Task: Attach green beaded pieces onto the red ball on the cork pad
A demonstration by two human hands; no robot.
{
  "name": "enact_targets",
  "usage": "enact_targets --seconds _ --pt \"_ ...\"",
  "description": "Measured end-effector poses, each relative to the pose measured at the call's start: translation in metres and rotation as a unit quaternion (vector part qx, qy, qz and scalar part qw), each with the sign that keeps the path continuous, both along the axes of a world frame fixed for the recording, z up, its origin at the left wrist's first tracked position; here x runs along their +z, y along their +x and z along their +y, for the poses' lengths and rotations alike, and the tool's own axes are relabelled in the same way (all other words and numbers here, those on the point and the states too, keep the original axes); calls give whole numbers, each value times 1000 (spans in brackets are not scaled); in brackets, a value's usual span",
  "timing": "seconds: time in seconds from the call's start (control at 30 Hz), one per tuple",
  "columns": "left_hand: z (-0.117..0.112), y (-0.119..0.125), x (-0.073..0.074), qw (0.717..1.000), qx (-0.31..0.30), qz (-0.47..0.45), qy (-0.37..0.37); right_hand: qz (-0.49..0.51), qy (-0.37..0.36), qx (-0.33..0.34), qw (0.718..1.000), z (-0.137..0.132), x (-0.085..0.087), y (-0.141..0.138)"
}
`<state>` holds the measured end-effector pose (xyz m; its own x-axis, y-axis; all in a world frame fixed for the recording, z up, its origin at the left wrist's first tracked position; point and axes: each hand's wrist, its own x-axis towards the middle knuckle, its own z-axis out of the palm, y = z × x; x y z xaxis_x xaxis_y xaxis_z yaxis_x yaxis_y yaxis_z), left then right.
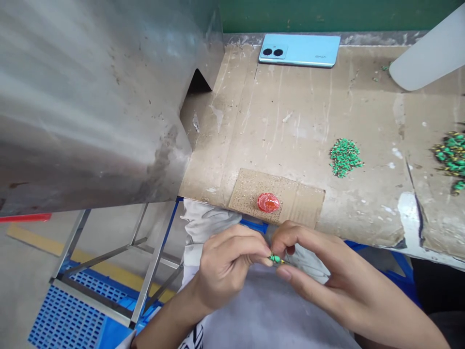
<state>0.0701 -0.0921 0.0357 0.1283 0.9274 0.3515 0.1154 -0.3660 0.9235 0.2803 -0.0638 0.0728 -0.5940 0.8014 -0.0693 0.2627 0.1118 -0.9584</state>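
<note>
My left hand (225, 266) and my right hand (312, 271) meet over my lap, just below the table's front edge. Both pinch a tiny green part (276, 259) between their fingertips, fingers closed around it. Just above the hands, a small red glossy piece (268, 202) rests on a perforated cardboard scrap (301, 201) at the table edge. A small heap of green parts (344, 156) lies to the right on the cardboard-covered table (272, 121). A second heap of green and yellow parts (452, 155) sits at the far right edge.
A large grey metal hopper (90, 97) fills the left side. A light blue phone (300, 49) lies face down at the back. A white object (428, 55) juts in at the top right. A white cloth (207, 220) hangs below the edge. Blue crates (65, 320) sit under a metal frame.
</note>
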Motion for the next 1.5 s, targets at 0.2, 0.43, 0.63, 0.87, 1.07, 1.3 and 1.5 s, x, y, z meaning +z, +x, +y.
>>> enact_targets --seconds 0.2,0.43,0.63,0.87,1.07,1.3,1.5 --pt "8 4 3 997 -12 -71 -34 30 57 -28 998 -6 -7 -1" --pt "7 1 9 987 -17 -81 -141 40 132 -31 990 -7 -18 -2" --pt "3 0 19 981 -28 -10 -191 -6 284 -35 958 -9 -30 -2" --pt "1 3 25 979 -7 9 -204 -37 360 -42 931 -12 -32 0" --pt "-1 5 25 967 8 -3 -254 -48 366 -35 929 -11 -33 -1" --pt "1 8 21 968 10 -27 -249 -12 339 -44 940 -14 -36 -3" --pt "1 11 15 959 2 -63 -278 1 340 -41 940 -16 -39 -6"
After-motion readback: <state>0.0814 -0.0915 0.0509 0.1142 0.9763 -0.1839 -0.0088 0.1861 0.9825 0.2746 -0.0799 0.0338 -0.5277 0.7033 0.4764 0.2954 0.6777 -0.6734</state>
